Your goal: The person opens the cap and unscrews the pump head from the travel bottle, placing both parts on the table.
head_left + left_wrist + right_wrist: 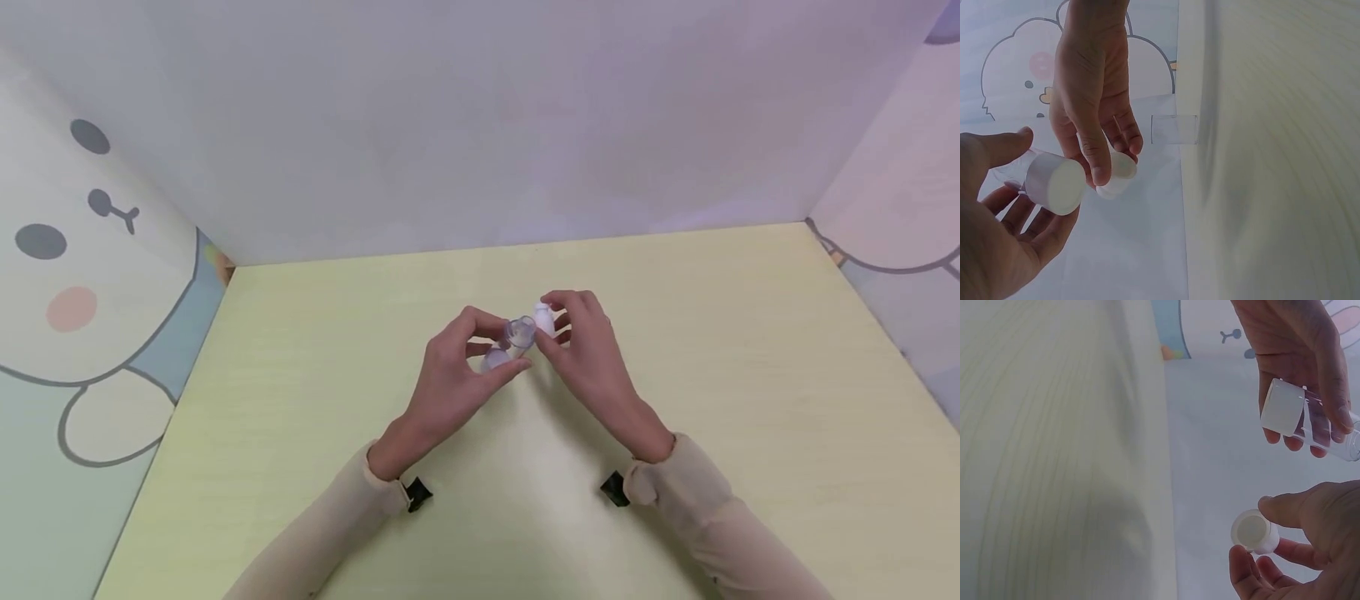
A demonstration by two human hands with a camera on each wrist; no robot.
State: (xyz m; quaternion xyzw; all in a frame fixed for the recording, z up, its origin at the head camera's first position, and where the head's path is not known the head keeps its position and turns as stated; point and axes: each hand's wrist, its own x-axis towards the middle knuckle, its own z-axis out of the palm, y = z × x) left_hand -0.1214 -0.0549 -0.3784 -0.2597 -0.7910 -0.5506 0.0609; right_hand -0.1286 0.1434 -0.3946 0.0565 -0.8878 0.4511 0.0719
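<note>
My left hand [453,371] grips a small clear bottle [520,333] round its side, thumb opposite the fingers. In the right wrist view the bottle's white base band [1282,407] points down toward the table and its open mouth is up. My right hand [592,358] pinches a small white cap [544,321] between thumb and fingertips, close beside the bottle. The cap's hollow round underside [1252,531] shows in the right wrist view, and the left wrist view has the cap [1119,172] past the bottle. Both hands are above the table.
A pale yellow table [300,400] spreads beneath the hands, with a plain pale wall [480,125] at its back. Cartoon-printed panels [112,275] stand at the sides. A clear rectangular piece [1174,129] appears at the table surface in the left wrist view.
</note>
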